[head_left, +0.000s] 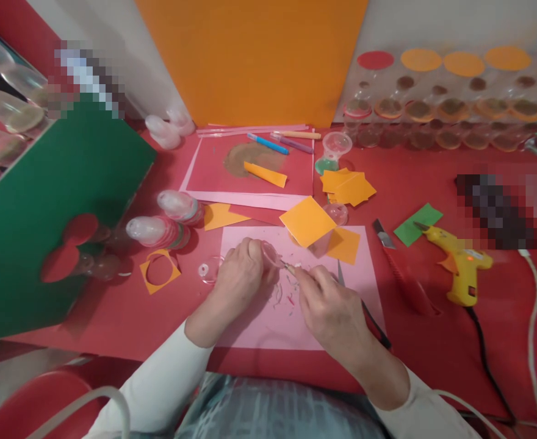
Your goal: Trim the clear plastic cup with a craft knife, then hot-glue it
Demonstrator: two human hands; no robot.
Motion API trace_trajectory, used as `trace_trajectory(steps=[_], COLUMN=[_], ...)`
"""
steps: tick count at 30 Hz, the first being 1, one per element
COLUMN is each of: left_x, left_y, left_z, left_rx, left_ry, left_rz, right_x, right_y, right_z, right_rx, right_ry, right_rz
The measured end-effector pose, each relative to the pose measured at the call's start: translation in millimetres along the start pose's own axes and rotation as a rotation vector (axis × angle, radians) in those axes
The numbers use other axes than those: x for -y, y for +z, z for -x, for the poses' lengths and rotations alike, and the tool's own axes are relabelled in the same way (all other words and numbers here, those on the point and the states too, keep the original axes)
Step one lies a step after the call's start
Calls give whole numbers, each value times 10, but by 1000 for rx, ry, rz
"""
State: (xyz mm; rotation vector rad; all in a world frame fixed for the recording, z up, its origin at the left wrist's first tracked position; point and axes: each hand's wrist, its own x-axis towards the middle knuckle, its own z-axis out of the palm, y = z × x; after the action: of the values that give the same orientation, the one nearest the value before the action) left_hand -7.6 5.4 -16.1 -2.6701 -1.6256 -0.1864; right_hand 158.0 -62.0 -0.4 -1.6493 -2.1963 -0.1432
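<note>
Green board (pixel 53 201): leans at the far left, with red discs and clear cups stuck on its face.
Cup stacks (pixel 165 222): two stacks of clear cups lie on their sides on the red table (pixel 433 177), just right of the board.
Orange cut-out (pixel 159 271): a square with a round hole, flat on the table left of the pink sheet (pixel 268 317).
Left hand (pixel 241 274): rests on the pink sheet, fingers curled together around a small clear plastic cup (pixel 271 253), which is held just above the sheet's middle.
Right hand (pixel 330 308): fingers pinched shut on a thin tool (pixel 291 267) whose tip touches the cup; what kind of tool it is cannot be told.
Shavings: small scraps lie on the pink sheet between the two hands.
Orange squares (pixel 307 221): at the sheet's far edge, beyond the hands.
Craft knife (pixel 382 235): on the table right of the sheet.
Glue gun (pixel 461 262): yellow, lying further right, its cord trailing toward the person.
</note>
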Motion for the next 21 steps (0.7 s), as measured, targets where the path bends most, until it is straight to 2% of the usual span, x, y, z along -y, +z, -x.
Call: trace_trajectory(steps=[8,13,21], left_x=[7,17,27], left_y=[8,22,22], left_z=[8,9,8], left_rx=[-32,-55,-4], left_ry=[19,24,14], left_rz=[37,44,62], right_x=[23,41,62], right_y=[31,50,78], right_z=[16,27,2], right_rx=[-26,21,44], right_ry=[-21,-27,-40], right_rz=[86,118,136])
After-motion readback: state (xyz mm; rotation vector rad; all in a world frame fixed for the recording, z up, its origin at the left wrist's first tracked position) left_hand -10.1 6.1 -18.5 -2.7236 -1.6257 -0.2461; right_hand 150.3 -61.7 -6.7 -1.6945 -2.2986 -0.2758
